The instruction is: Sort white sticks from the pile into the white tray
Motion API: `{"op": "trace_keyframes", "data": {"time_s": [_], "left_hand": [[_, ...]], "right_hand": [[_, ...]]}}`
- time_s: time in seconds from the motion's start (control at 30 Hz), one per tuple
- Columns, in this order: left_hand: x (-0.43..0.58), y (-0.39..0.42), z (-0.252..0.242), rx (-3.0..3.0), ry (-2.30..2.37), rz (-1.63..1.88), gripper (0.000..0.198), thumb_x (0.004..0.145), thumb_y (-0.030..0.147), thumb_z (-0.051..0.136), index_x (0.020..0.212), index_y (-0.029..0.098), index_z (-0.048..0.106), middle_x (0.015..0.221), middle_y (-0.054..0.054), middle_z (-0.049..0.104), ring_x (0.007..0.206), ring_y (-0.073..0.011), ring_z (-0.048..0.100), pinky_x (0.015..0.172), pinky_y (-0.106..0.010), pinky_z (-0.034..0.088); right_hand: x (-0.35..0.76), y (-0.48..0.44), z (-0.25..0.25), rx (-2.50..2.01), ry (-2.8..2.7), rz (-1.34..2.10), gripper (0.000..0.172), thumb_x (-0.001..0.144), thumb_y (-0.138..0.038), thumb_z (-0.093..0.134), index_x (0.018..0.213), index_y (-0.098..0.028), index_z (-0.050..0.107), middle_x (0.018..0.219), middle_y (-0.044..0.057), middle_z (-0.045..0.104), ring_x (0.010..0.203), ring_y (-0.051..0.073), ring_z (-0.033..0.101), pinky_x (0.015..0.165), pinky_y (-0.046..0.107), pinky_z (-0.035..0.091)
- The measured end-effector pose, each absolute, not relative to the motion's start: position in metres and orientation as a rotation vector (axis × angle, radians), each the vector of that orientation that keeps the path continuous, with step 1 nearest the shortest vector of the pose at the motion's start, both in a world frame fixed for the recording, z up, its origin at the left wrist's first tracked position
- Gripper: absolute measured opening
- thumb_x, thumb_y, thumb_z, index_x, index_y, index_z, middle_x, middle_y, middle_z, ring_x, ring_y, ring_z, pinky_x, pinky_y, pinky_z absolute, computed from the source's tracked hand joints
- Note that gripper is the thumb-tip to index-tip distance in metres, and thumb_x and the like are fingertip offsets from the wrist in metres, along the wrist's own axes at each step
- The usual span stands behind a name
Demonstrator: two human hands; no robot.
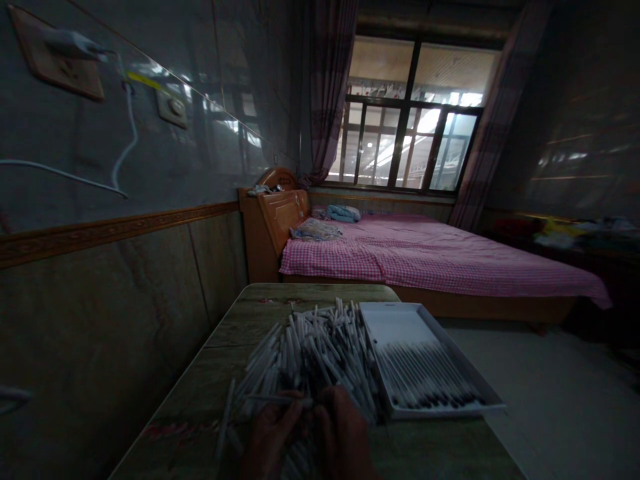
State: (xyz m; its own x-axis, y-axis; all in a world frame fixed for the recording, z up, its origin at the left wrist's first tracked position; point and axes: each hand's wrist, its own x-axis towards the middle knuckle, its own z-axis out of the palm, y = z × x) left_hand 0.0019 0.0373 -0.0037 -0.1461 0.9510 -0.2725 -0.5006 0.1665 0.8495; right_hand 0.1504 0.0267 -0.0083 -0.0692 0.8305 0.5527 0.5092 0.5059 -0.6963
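Close together at the near side of the table, my left hand (273, 430) and my right hand (344, 427) have their fingers closed around one slim white pen (267, 399). It lies roughly level, with its left end sticking out past my left thumb. My right fingers pinch at its right end, where the detail is dark and blurred. Beyond my hands spreads a loose heap of white pens (320, 343). To the right, an open white box (373, 360) holds a row of similar pens (430, 373) side by side, dark ends toward me.
A small table (210, 360) with a wood-look top carries the heap and the box. Behind it stands a bed (400, 247) with a pink checked sheet. A tiled wall (125, 293) runs along the left, with a plugged-in charger (75, 45) and a white cable (131, 133).
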Motion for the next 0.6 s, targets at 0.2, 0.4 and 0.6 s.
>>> {"op": "trace_keyframes", "data": {"time_s": [0.2,0.4,0.6], "left_hand": [[0.012,0.029,-0.003,0.692,1.104,1.468,0.054,0.042,0.060,0.091,0.071,0.019,0.073,0.060,-0.002,0.076,0.056,-0.0202,0.069,0.046,-0.026,0.047],[0.011,0.031,-0.006,0.782,1.193,1.442,0.057,0.039,0.066,0.088,0.068,0.019,0.074,0.053,0.000,0.070,0.047,-0.0169,0.060,0.041,-0.026,0.040],[0.003,0.034,-0.006,0.914,1.235,1.411,0.054,0.047,0.067,0.085,0.071,0.019,0.076,0.053,0.001,0.067,0.049,-0.0146,0.055,0.047,-0.026,0.041]], "right_hand": [[0.148,0.029,-0.021,-1.154,-1.806,0.038,0.023,0.104,-0.025,0.040,0.085,-0.025,0.052,0.069,-0.002,0.063,0.055,0.015,0.062,0.049,0.024,0.042],[0.155,0.028,-0.021,-0.945,-1.869,-0.240,0.037,0.108,-0.025,0.027,0.099,-0.025,0.063,0.076,0.004,0.071,0.061,0.018,0.066,0.052,0.027,0.045],[0.150,0.023,-0.025,-1.116,-1.745,0.306,0.033,0.107,-0.044,0.034,0.089,-0.026,0.056,0.070,-0.002,0.064,0.061,0.015,0.063,0.058,0.024,0.046]]}}
